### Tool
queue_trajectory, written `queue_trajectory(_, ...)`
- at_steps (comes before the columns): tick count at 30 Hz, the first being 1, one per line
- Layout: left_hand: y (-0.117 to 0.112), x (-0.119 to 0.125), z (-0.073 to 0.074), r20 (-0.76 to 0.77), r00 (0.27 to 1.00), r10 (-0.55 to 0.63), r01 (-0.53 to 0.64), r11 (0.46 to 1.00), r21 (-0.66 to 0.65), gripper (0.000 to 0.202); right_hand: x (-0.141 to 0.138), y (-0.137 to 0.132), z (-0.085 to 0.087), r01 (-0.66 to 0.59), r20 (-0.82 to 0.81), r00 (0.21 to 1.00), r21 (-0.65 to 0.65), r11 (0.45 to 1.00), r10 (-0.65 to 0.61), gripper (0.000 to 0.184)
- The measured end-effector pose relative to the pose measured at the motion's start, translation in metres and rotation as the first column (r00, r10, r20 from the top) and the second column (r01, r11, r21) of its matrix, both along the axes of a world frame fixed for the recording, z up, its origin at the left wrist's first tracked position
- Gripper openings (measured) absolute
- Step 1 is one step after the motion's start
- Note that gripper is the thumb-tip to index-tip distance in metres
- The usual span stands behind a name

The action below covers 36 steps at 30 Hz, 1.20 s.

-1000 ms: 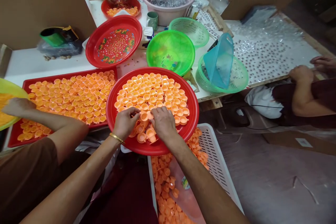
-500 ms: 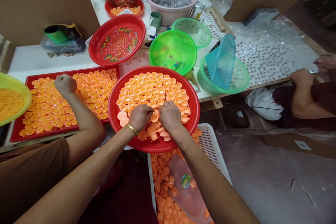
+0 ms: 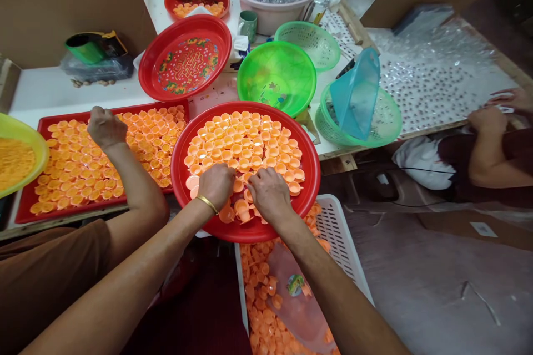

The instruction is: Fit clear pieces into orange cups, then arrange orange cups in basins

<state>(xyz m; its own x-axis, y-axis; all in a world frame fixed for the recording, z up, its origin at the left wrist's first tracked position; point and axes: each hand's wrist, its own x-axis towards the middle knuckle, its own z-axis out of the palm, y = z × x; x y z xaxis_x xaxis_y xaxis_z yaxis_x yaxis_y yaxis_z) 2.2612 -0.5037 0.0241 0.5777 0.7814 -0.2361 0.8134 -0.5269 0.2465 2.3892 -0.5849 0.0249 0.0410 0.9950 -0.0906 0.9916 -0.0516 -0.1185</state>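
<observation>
Small orange plastic cups (image 3: 227, 142) fill a round red tray (image 3: 311, 177) in front of me. Most stand in close rows with their openings up. Near the tray's front edge, looser ones (image 3: 242, 209) lie tilted. My left hand (image 3: 217, 186), with a gold bangle at the wrist, is closed above the left front of the cups; its fingertips are hidden. Just to its right, my right hand (image 3: 270, 194) bends over the loose cups, its fingers closed at an orange cup between the hands.
Below the red tray stands a white basket (image 3: 339, 233) of orange cups. On the left, a co-worker's hand (image 3: 107, 127) hovers over a rectangular red tray (image 3: 31, 191). Behind are a patterned red tray (image 3: 145, 66), a green basin (image 3: 277, 75) and a green strainer (image 3: 385, 122).
My left hand has drawn slightly left and my right hand slightly down, widening the gap between them. The view has shifted slightly. The co-worker's hand on the left remains over the rectangular tray.
</observation>
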Motion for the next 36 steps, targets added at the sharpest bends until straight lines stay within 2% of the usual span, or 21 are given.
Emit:
queue_trajectory(2, -0.004, 0.004, 0.001, 0.000, 0.998, -0.070, 0.070, 0.998, -0.004, 0.023, 0.000, -0.003, 0.001, 0.020, 0.015, 1.000, -0.009, 1.000, -0.020, 0.017)
queue_trajectory(5, -0.005, 0.006, 0.003, 0.022, 0.994, -0.111, 0.112, 0.994, -0.005, 0.024, 0.000, -0.005, 0.004, 0.052, 0.016, 0.998, 0.015, 0.999, -0.052, 0.018)
queue_trajectory(7, 0.000, 0.002, 0.006, 0.087, 0.994, -0.069, 0.070, 0.998, -0.007, 0.026, -0.003, -0.008, 0.008, 0.080, -0.009, 0.997, 0.057, 0.995, -0.080, 0.019)
queue_trajectory(10, 0.009, -0.016, 0.011, 0.207, 0.975, 0.076, -0.079, 0.997, 0.005, 0.024, -0.013, -0.012, 0.014, 0.091, -0.077, 0.994, 0.102, 0.991, -0.084, 0.020)
queue_trajectory(12, 0.009, -0.028, 0.011, 0.209, 0.973, 0.098, -0.099, 0.995, -0.004, 0.019, -0.021, -0.010, 0.015, 0.068, -0.102, 0.993, 0.093, 0.993, -0.058, 0.019)
queue_trajectory(15, -0.002, -0.038, 0.006, 0.116, 0.992, 0.049, -0.047, 0.999, -0.015, 0.016, -0.030, -0.002, 0.012, 0.029, -0.086, 0.996, 0.054, 0.998, -0.024, 0.017)
queue_trajectory(18, -0.016, -0.038, 0.001, 0.064, 0.997, 0.053, -0.055, 0.998, 0.025, 0.019, -0.034, 0.005, 0.008, -0.005, -0.046, 0.999, 0.007, 1.000, 0.005, 0.015)
queue_trajectory(22, -0.025, -0.038, 0.001, 0.110, 0.993, 0.049, -0.043, 0.998, -0.056, 0.025, -0.032, 0.005, 0.006, -0.016, 0.004, 1.000, -0.040, 0.999, 0.016, 0.016)
queue_trajectory(26, -0.021, -0.041, 0.003, 0.162, 0.986, -0.033, 0.051, 0.993, -0.108, 0.015, -0.029, 0.002, 0.007, -0.003, 0.038, 0.999, -0.045, 0.999, 0.005, 0.016)
queue_trajectory(28, -0.019, -0.042, 0.003, 0.152, 0.984, -0.097, 0.108, 0.992, -0.069, 0.014, -0.028, 0.002, 0.007, -0.010, 0.041, 0.999, -0.047, 0.999, 0.011, 0.016)
queue_trajectory(31, -0.020, -0.044, 0.000, 0.146, 0.970, -0.193, 0.187, 0.981, 0.059, 0.017, -0.028, 0.001, 0.007, -0.010, 0.034, 0.999, -0.045, 0.999, 0.012, 0.016)
queue_trajectory(36, -0.032, -0.050, -0.010, 0.226, 0.946, -0.231, 0.156, 0.938, 0.308, 0.020, -0.029, -0.001, 0.007, 0.009, -0.047, 0.999, 0.014, 1.000, -0.008, 0.019)
